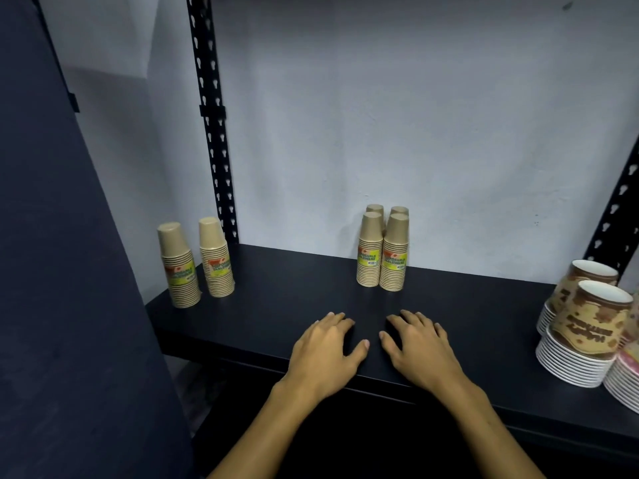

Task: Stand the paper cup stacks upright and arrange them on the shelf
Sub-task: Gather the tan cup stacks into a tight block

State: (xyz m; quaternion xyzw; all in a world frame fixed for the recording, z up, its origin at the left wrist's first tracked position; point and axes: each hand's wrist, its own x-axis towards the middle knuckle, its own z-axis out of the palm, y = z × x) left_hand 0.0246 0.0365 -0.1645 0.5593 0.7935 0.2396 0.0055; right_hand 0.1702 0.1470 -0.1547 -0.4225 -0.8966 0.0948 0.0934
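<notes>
Two brown paper cup stacks (195, 262) stand upright, mouths down, at the left end of the black shelf (294, 305). Several more stacks (383, 250) stand upright in a tight cluster against the back wall near the middle, each wrapped with a yellow-green label. My left hand (326, 347) lies flat, palm down, on the shelf's front part, fingers spread, holding nothing. My right hand (420, 345) lies flat beside it in the same way, a short gap between the thumbs. Both hands are in front of the middle cluster and touch no stack.
Printed brown-and-white paper cup stacks (584, 330) with wide white rims stand at the right end of the shelf. A black slotted upright (214, 133) rises at the back left, another upright (619, 209) at the right. A dark panel (62, 271) closes the left side.
</notes>
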